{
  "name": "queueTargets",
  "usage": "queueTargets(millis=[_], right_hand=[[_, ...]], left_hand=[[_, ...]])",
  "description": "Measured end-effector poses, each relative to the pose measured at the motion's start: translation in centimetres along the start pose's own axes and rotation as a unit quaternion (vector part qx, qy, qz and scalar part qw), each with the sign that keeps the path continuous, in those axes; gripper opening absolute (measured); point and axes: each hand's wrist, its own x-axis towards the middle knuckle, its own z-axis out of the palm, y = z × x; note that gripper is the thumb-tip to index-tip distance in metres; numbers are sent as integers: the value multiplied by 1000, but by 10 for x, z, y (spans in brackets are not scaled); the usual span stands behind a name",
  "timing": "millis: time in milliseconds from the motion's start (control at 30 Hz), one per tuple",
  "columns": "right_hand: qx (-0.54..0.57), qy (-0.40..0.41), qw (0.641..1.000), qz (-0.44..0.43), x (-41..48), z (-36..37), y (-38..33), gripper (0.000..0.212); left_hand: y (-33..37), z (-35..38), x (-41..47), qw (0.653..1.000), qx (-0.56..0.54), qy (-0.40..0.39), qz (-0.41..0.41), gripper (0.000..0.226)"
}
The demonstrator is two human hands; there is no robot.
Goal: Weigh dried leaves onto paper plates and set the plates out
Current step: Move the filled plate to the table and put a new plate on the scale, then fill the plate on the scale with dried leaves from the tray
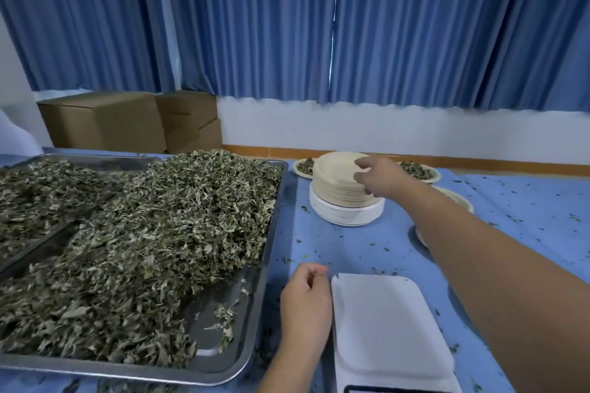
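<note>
Two hands are at work over a blue tablecloth (pixel 335 249). In the upper middle of the frame, the right hand (pixel 380 177) reaches to a stack of paper plates (pixel 335 175). Its thumb lies on the top plate and its fingers curl down over the rim, pinching the uppermost plates at their right edge. This beige stack sits on a lower pile of white plates (pixel 344 215).

At the lower centre, the left hand (pixel 305 300) has loosely curled fingers and nothing in its grasp. It sits just left of the white scale (pixel 386 329), whose platform is bare.

Dried leaves (pixel 166 233) lie heaped in a metal tray (pixel 255 313) that fills the left half of the frame. Loose crumbs of leaf speckle the cloth.

Behind the stack, two filled plates show, one to its left (pixel 305 166) and one to its right (pixel 418 171), each holding a small mound of leaves. Blue curtains (pixel 287 25) hang across the top of the frame, with cardboard boxes (pixel 102 121) at the upper left.
</note>
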Motion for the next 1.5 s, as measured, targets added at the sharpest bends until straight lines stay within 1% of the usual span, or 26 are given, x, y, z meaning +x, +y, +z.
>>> queueTargets(millis=[100, 167, 333, 500, 700, 933, 1067, 1133, 1200, 1300, 1400, 1500], right_hand=[[-67, -37, 997, 7, 10, 11, -5, 41], [-97, -41, 994, 11, 11, 20, -2, 35], [-106, -4, 994, 7, 15, 27, 6, 31], [-141, -12, 990, 7, 20, 22, 0, 30], [-143, -6, 990, -3, 21, 15, -3, 28], [-110, 60, 991, -47, 18, 14, 0, 28], [-97, 86, 987, -99, -1, 13, 1, 24], [-66, 111, 983, -133, -21, 14, 3, 22], [-8, 126, 979, -158, -49, 14, 7, 21], [41, 108, 975, -188, -102, 12, 20, 20], [51, 57, 974, -212, -155, 7, 40, 22], [88, 19, 978, -190, -200, 1, 66, 31]], left_hand=[[1, -1, 3, 1000, -2, 6, 1, 17], [1, -2, 4, 1000, -1, 5, 4, 17], [2, -2, 2, 1000, 4, -1, 5, 19], [1, -3, 4, 1000, 23, -2, 7, 18], [1, -2, 4, 999, 31, -8, 6, 18], [1, -2, 6, 1000, 21, -1, 11, 18], [1, -3, 5, 1000, 7, -4, 9, 17], [2, -4, 7, 1000, 6, -3, 10, 17], [2, -4, 10, 1000, 7, -2, 10, 18], [3, -6, 13, 1000, 4, -3, 17, 16], [4, -8, 13, 1000, -18, -9, 22, 12], [2, -8, 10, 998, -58, 1, 9, 22]])
